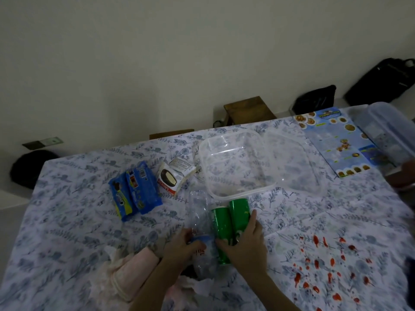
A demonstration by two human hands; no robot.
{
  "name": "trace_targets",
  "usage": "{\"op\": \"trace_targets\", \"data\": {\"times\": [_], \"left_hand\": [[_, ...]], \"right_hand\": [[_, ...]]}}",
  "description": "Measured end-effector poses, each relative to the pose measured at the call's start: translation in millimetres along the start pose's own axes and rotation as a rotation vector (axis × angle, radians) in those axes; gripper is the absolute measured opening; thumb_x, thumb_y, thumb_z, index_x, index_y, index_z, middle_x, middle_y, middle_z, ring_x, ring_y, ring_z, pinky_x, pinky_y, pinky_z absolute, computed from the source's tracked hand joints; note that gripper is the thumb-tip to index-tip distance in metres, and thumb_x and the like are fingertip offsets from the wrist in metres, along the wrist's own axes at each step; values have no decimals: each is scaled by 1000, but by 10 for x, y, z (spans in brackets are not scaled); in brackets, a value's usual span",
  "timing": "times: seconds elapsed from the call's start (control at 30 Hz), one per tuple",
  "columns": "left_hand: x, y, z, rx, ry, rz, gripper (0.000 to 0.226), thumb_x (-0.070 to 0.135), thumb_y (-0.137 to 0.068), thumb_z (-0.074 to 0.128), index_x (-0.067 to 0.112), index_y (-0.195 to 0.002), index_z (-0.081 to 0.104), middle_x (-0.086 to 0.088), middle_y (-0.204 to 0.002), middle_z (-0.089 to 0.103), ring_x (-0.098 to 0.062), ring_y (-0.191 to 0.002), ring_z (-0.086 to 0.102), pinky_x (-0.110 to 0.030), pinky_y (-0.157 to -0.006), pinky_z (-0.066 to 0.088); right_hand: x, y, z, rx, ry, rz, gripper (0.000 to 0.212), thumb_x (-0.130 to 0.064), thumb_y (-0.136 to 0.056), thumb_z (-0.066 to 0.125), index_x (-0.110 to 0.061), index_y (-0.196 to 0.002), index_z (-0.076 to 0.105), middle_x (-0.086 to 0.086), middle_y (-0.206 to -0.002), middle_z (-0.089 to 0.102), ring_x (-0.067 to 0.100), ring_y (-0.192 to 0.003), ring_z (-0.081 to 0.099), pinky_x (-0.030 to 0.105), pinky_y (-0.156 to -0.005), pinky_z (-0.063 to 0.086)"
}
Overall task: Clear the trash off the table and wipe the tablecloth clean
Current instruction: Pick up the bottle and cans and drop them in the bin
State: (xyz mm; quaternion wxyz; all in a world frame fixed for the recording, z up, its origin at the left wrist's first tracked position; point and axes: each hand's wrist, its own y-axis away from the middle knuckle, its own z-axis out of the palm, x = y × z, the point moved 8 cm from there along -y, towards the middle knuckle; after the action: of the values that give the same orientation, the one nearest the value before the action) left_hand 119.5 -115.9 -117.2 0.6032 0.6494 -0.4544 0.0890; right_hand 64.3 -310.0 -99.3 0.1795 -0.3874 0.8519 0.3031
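Two green cans point(224, 223) lie side by side on the floral tablecloth point(67, 221), with my right hand point(244, 245) wrapped over them. Just left of them lies a clear plastic bottle point(201, 212) with a blue label, and my left hand point(179, 245) grips its lower part. Red sauce spots point(323, 265) stain the cloth at the lower right. A pink folded cloth point(132, 272) and crumpled white tissue point(199, 286) sit near the front edge.
Blue snack wrappers point(134, 191) and a white cake wrapper point(173, 178) lie at the left. A clear plastic container point(235, 162) with its lid point(298, 160) sits in the middle. A blue menu leaflet point(336, 142) and a clear box point(386, 131) are at the far right.
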Motion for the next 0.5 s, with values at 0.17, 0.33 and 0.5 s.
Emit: {"op": "trace_targets", "data": {"times": [0.17, 0.33, 0.5], "left_hand": [[-82, 24, -170, 107, -25, -27, 58, 1, -75, 73, 4, -126, 45, -11, -109, 58, -13, -85, 58, -20, -62, 49], [-128, 89, -378, 198, -58, -42, 34, 5, -80, 71, 11, -98, 44, -2, -80, 54, -10, -69, 52, -11, -49, 37], [-223, 138, -266, 105, -74, -62, 35, 13, -79, 74, 11, -102, 48, -11, -96, 60, -10, -74, 55, -16, -54, 45]], "right_hand": [[-78, 16, 148, -33, 203, -65, 140, -72, -54, 66, -16, -145, -25, 14, -157, 7, 36, -136, 29, 49, -101, 38], [-281, 36, 361, -78, 418, -138, 152, -81, -34, 70, -15, -148, -6, 20, -151, 28, 41, -123, 46, 51, -86, 47], [-303, -23, 408, -143, 491, -154, 147, -70, -40, 77, -12, -151, 0, 23, -133, 45, 39, -100, 55, 45, -70, 49]]}}
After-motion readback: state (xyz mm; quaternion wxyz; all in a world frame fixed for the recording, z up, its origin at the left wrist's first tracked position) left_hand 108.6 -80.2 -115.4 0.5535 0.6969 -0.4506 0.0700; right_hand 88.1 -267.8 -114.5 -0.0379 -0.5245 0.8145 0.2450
